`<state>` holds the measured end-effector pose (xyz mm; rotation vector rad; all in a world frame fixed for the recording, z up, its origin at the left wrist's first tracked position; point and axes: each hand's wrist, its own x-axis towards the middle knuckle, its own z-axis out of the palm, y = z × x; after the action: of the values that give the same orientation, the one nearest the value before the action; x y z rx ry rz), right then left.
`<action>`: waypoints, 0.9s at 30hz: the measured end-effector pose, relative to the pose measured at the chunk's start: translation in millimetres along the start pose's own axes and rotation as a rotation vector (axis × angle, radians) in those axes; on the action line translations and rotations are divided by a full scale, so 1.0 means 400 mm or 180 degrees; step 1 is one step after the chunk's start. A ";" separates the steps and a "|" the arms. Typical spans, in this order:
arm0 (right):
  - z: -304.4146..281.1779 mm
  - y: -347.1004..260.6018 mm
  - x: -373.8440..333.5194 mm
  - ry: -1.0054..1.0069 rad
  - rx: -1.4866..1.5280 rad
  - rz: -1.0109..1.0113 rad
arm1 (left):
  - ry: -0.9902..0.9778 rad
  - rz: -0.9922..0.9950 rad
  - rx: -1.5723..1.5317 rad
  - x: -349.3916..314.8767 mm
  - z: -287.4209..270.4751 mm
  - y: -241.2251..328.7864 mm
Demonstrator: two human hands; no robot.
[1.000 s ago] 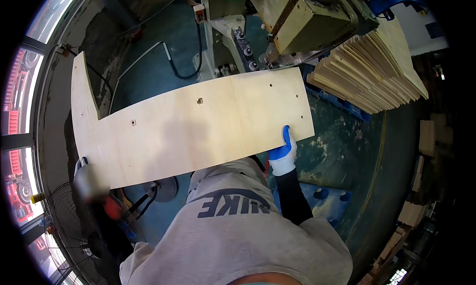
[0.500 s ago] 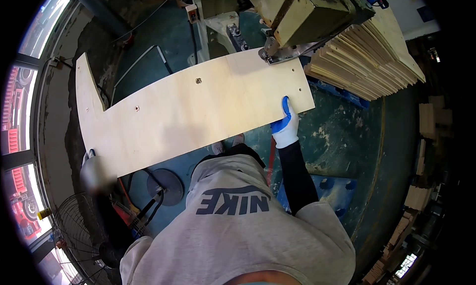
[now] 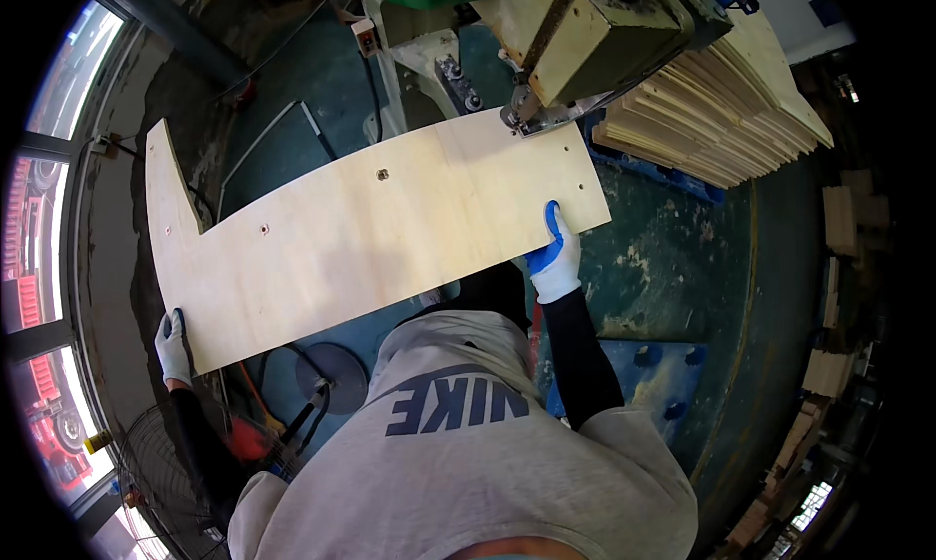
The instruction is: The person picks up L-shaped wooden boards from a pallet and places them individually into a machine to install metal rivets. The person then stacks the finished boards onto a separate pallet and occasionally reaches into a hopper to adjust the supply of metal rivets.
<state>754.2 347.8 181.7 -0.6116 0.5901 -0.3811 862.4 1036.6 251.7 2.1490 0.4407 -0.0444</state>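
Note:
A large pale plywood panel (image 3: 322, 248) with a curved far edge, a prong at its left end and several small holes spans the space before me. My left hand (image 3: 174, 347), in a white and dark-blue glove, grips its near left corner. At the near edge toward the right end, my right hand (image 3: 556, 261) in a white and blue glove has its thumb on top; its other fingers are hidden beneath. The panel's far right edge lies under the metal head of a machine (image 3: 526, 121).
A tall stack of cut plywood panels (image 3: 712, 112) stands on a blue pallet at the far right. A wire-cage fan (image 3: 161, 463) is close by my left arm. A round-based stand (image 3: 331, 373) is under the panel's near edge. Another blue pallet (image 3: 648, 375) lies to my right.
In the view, the panel's right end has shifted slightly left and nearer to me. My left hand, blurred before, now shows clearly at the corner; both hands still hold the panel.

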 end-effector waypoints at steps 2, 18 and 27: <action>-0.012 0.017 0.000 0.0006 -0.0033 -0.0017 | 0.0012 0.0000 0.0021 0.000 -0.022 -0.005; 0.010 -0.101 0.013 -0.0458 -0.0158 -0.0149 | 0.0820 -0.0177 -0.0327 -0.085 0.016 -0.070; 0.074 0.051 0.010 -0.0279 -0.0113 -0.0048 | 0.1240 -0.0203 -0.0439 -0.175 -0.138 -0.220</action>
<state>778.9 373.6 187.0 -0.6639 0.5096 -0.3567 760.8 1106.1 228.1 2.0066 0.7149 0.3642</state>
